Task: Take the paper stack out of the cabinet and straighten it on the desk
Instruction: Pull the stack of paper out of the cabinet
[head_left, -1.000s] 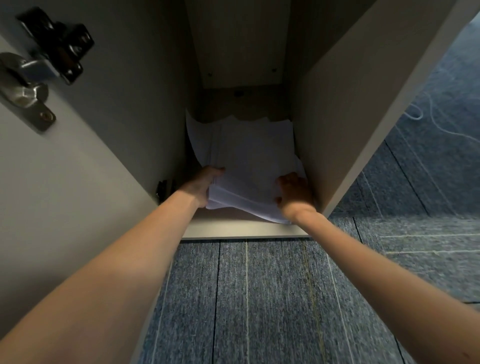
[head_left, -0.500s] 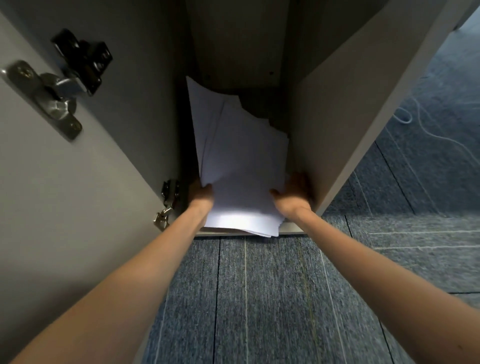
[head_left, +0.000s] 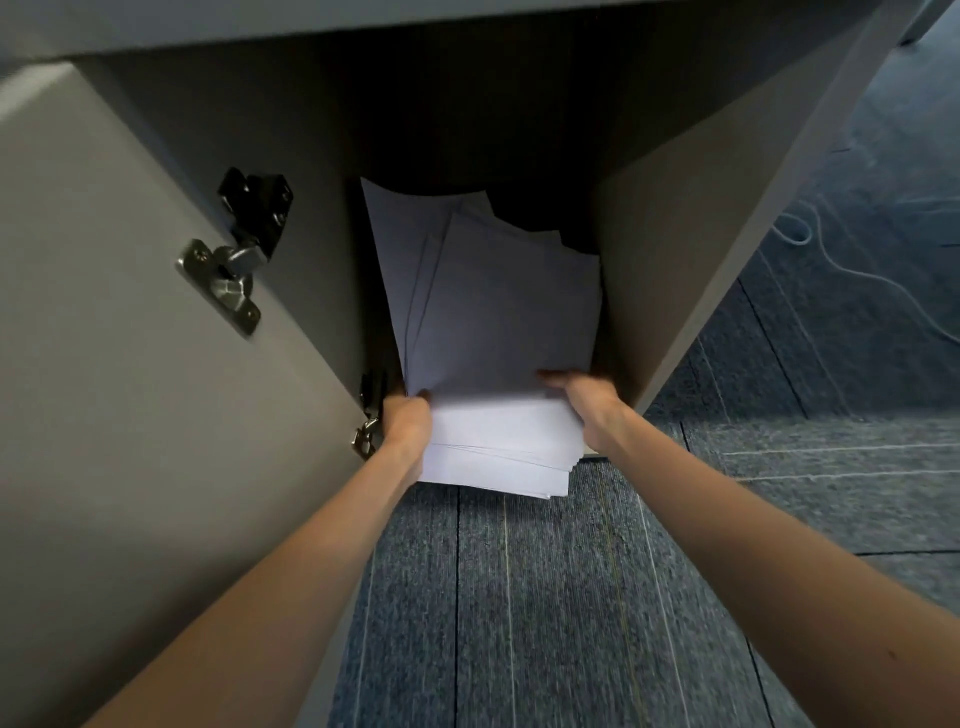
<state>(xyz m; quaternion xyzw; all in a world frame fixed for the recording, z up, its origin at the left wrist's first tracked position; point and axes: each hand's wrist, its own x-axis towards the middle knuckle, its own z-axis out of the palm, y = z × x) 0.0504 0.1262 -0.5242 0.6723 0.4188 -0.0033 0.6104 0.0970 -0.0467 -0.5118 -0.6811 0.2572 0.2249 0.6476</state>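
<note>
Loose white paper stack (head_left: 498, 332) tilted upright in mouth of grey open cabinet (head_left: 675, 249), near edge over carpet. Left hand (head_left: 408, 421) and right hand (head_left: 589, 402) clamp opposite sides, likely keeping fanned sheets together for lift-out.

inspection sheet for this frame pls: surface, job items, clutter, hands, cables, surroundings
Surface: desk not in view; blue-grey carpet tiles below.
Job's things: paper stack, white, sheets fanned and uneven, near edge past the cabinet front, far end tilted up inside.
Clutter: nothing seen.
Hands: left hand grips the stack's left side, right hand its right side, both near the front edge.
Cables: thin pale cord looped on the carpet to the right.
Surroundings: open cabinet door at left with two hinges; cabinet interior dark, contents behind the paper cannot be told.
</note>
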